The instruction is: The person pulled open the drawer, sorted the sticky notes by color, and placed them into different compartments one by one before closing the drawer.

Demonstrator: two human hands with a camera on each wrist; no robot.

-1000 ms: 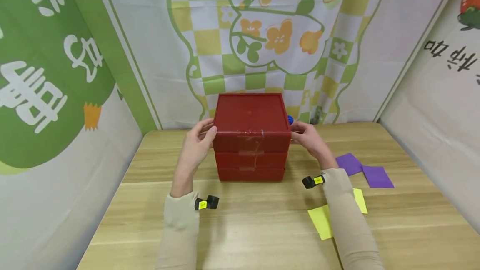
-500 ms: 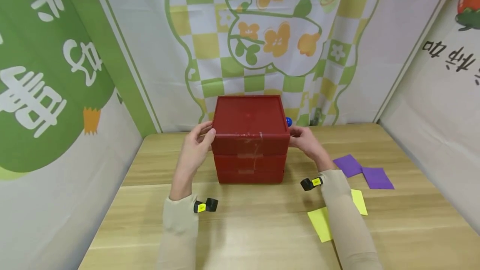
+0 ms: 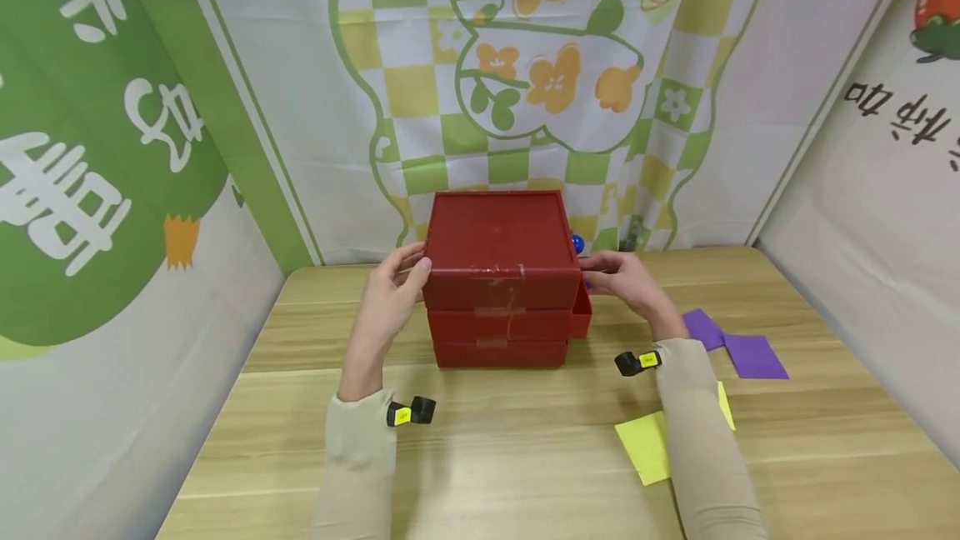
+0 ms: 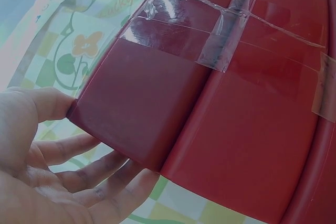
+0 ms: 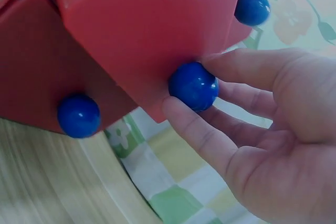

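with right hand, pinching blue knob on end of middle drawer. see drawer just left of that hand, jutting partway from right side of red cabinet; sliding, most likely, along left-right line. with left hand, spread-fingered, touching opposite side, farther from drawer. see cabinet upright on table, between both hands.

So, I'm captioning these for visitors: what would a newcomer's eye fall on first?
A glossy red three-drawer box stands at the head view's centre, its middle drawer partly out on the right. The right hand pinches that drawer's shiny round blue knob. Flat purple squares and flat yellow pieces lie on the wooden table to the right.
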